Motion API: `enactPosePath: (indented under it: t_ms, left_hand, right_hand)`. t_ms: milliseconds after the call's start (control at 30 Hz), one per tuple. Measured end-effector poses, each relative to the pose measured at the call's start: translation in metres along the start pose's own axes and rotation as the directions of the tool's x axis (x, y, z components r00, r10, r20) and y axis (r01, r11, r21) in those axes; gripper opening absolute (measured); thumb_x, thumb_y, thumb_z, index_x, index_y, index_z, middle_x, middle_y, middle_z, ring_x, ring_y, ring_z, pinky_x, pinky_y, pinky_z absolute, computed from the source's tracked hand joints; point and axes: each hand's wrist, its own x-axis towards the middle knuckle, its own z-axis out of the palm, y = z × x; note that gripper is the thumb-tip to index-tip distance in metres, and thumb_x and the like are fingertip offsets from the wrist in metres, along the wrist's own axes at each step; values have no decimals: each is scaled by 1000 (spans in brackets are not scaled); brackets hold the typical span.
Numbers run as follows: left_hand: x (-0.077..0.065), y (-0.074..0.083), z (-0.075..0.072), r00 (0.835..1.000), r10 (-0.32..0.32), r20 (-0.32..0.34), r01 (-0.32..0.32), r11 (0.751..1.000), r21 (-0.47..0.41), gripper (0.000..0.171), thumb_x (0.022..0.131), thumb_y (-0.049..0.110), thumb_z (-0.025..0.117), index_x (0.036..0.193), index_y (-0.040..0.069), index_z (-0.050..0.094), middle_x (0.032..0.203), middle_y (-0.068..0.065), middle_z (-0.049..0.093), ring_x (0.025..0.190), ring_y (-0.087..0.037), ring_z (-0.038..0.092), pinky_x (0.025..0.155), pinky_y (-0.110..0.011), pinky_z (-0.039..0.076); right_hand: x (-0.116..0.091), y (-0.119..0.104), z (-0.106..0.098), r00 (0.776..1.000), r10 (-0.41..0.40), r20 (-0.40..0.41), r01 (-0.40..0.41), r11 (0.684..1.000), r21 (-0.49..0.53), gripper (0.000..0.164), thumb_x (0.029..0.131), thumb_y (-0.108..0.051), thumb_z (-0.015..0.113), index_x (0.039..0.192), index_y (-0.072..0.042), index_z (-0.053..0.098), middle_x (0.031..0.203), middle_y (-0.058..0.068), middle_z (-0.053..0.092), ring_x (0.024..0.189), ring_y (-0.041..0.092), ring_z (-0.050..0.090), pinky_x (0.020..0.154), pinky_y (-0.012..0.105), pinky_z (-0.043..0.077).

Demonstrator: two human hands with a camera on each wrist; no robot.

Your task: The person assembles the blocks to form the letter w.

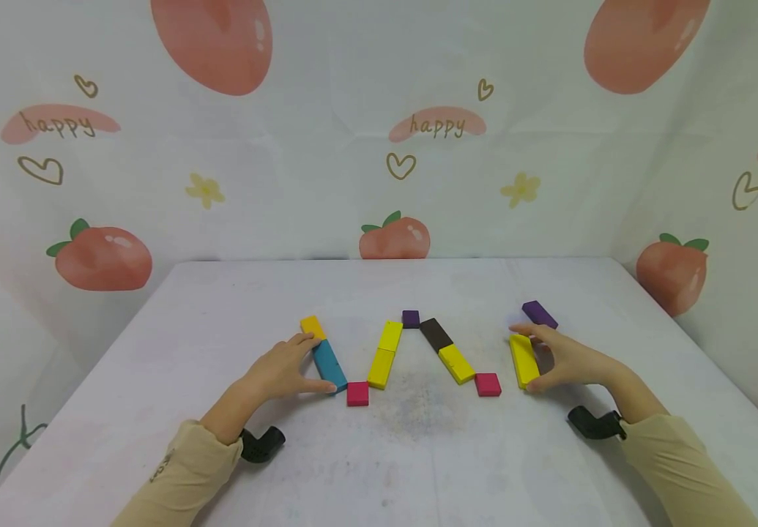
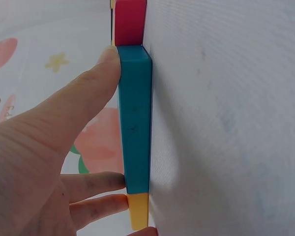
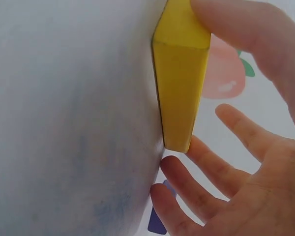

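My left hand (image 1: 283,369) lies over a blue block (image 1: 329,366). Its thumb (image 2: 105,64) touches the block's near end, and its fingertips rest by the seam with an orange block (image 1: 313,326). A red block (image 1: 357,394) adjoins the blue one's near end. On the right, my right hand (image 1: 566,357) spans a yellow block (image 1: 524,361) lengthwise, thumb at the near end and a finger at the far end; the other fingers spread past it in the right wrist view. Behind that hand lies a purple block (image 1: 540,314).
Between the hands, two yellow blocks (image 1: 385,355), a small dark purple block (image 1: 411,319), a dark brown block (image 1: 436,334), another yellow block (image 1: 456,364) and a second red block (image 1: 488,384) form a zigzag on the white table (image 1: 379,468). A printed cloth (image 1: 326,168) hangs behind.
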Motion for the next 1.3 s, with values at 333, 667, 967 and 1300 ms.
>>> enactPosePath:
  t_ms: [333,667,967,1300]
  left_hand:
    - [0,1,-1,1000,-2,3,2,1000,7,89,72,53,73,137,-1,43,143,-22,39,122,-42,45,100,-54,43]
    - [1,0,0,1000,3,-5,-3,1000,8,89,72,53,73,137,-1,43,143,-22,40,122,-43,46,100,-54,43]
    - [0,0,-1,1000,-4,3,4,1000,2,90,72,53,73,137,-1,42,144,-22,39,123,-43,45,100,-55,42]
    - [1,0,0,1000,-9,9,9,1000,6,90,72,54,72,138,0,42,144,-22,39,124,-42,45,99,-55,43]
  right_hand:
    - [2,3,2,998,-31,-47,29,999,-37,86,69,-27,81,136,2,35,134,24,42,112,37,44,96,61,41]
    - [8,-3,2,994,-38,-99,35,999,-26,79,70,-22,80,133,2,39,132,24,43,113,41,44,94,62,42]
    - [14,-8,7,993,-25,-112,23,1000,-20,74,72,-23,79,131,2,41,131,23,45,113,41,45,94,63,41]
    - [21,-12,11,995,13,-103,-19,999,-50,74,72,-27,79,129,2,43,131,24,46,114,42,47,95,63,41]
